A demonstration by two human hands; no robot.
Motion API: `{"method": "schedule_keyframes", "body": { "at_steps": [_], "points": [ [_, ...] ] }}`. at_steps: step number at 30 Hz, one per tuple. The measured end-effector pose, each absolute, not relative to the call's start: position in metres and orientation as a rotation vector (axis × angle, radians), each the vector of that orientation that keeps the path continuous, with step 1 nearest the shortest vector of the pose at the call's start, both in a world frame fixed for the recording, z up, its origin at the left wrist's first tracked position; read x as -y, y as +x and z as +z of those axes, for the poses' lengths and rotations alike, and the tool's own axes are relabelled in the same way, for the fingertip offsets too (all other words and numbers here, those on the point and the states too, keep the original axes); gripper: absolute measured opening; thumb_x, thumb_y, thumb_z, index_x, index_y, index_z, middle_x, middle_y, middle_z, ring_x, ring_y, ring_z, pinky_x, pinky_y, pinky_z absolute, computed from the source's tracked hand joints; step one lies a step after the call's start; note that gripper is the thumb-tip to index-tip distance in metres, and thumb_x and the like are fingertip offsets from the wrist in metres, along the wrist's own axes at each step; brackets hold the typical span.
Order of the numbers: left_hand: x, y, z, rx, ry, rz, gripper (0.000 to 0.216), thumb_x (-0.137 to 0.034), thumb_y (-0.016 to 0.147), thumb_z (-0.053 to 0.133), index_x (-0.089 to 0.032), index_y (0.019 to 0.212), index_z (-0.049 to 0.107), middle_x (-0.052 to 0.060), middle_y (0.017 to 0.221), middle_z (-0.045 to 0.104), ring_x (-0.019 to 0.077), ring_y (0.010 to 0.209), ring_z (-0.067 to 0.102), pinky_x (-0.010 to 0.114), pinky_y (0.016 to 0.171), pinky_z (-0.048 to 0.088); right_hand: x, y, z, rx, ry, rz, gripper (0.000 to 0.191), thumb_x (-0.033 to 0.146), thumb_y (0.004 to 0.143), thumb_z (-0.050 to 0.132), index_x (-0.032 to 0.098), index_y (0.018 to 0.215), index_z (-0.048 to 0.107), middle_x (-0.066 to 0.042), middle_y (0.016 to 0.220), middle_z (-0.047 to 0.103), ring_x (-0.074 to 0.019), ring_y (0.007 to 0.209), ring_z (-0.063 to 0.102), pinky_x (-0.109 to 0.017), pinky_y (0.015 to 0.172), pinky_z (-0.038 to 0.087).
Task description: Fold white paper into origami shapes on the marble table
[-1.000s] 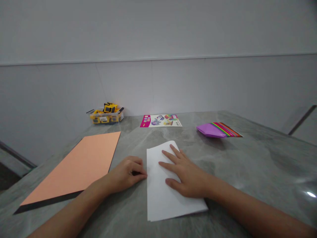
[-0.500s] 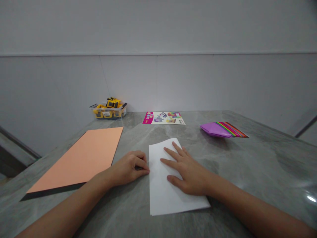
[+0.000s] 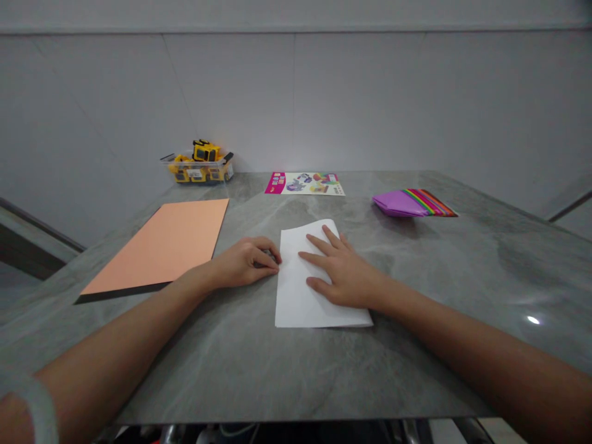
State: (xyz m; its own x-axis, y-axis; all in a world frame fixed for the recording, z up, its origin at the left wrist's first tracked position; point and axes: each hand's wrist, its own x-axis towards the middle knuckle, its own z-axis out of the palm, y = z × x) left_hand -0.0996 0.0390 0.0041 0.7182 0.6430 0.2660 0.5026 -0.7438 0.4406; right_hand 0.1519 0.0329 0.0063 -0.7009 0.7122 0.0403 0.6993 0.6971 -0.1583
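A folded white sheet of paper (image 3: 300,302) lies on the grey marbled table in front of me, its layers showing along the lower right edge. My right hand (image 3: 340,271) rests flat on it with the fingers spread, covering part of its right side. At the paper's left edge, the thumb and fingertips of my left hand (image 3: 252,262) are pinched together on the edge. The far right part of the sheet bulges up slightly from the table.
Left of the paper lies a stack of orange sheets (image 3: 166,243) with a dark edge. Farther back stand a clear box of yellow toy vehicles (image 3: 203,169), a printed picture booklet (image 3: 305,184) and a purple pack of coloured paper (image 3: 407,203). The table's front edge (image 3: 296,422) shows below.
The camera view has tilted down, so everything sits higher and the table's front edge shows. My left fingertips have shifted slightly along the paper's edge; my right hand stays flat on the sheet.
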Motion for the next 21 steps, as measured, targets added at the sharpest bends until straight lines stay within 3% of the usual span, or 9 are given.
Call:
{"method": "schedule_keyframes", "body": {
  "at_steps": [7,13,21],
  "points": [
    [-0.029,-0.093,0.006,-0.846,2.651,0.546,0.018,-0.017,0.084,0.056,-0.018,0.084,0.074,0.008,0.096,0.066,0.0164,0.086,0.061,0.030,0.078,0.048,-0.035,0.157,0.010,2.779,-1.140,0.184,0.053,0.049,0.079,0.055,0.028,0.128,0.055,-0.012,0.144,0.035,-0.0421,0.133,0.021,-0.060,0.103,0.020],
    [-0.030,-0.094,0.006,-0.897,2.647,0.566,0.016,-0.020,0.083,0.059,-0.021,0.086,0.075,0.007,0.094,0.064,0.0176,0.090,0.057,0.032,0.082,0.046,-0.045,0.161,0.006,2.742,-1.179,0.274,0.057,0.053,0.078,0.057,0.033,0.131,0.050,-0.010,0.151,0.022,-0.0464,0.136,0.002,-0.066,0.102,0.016],
    [-0.030,-0.096,0.004,-0.929,2.597,0.579,0.014,-0.021,0.082,0.061,-0.023,0.086,0.074,0.006,0.096,0.063,0.0177,0.091,0.057,0.033,0.084,0.045,-0.045,0.162,0.005,2.756,-1.164,0.328,0.059,0.052,0.080,0.056,0.030,0.134,0.048,-0.009,0.152,0.018,-0.0434,0.137,-0.005,-0.061,0.107,0.010]
  ]
}}
